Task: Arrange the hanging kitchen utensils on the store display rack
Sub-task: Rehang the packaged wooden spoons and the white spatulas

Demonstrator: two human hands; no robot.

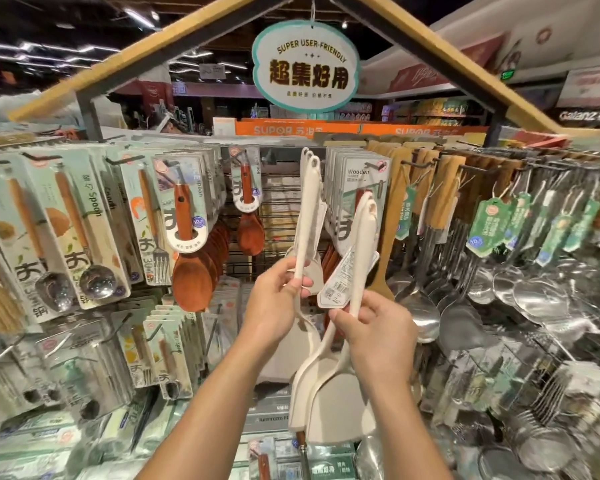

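While both hands work before a wire display rack (278, 202), the left hand (274, 306) pinches one cream plastic spatula (305, 216) hanging centre-rack; the right hand (378, 337) grips two tagged spatulas (361, 244). Wooden spoons (191, 282) hang left, shiny steel ladles (520, 289) right.

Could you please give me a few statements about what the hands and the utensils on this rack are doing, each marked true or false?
1. The left hand grips the handle of a cream spatula. True.
2. The right hand holds nothing. False: it grips another cream spatula, which carries a white label.
3. Brown wooden rice spoons hang to the left of the hands. True.
4. Steel ladles hang on the left side of the rack. False: they hang on the right.
5. The oval sign overhead reads "SUPER USER-FRIENDLY". True.
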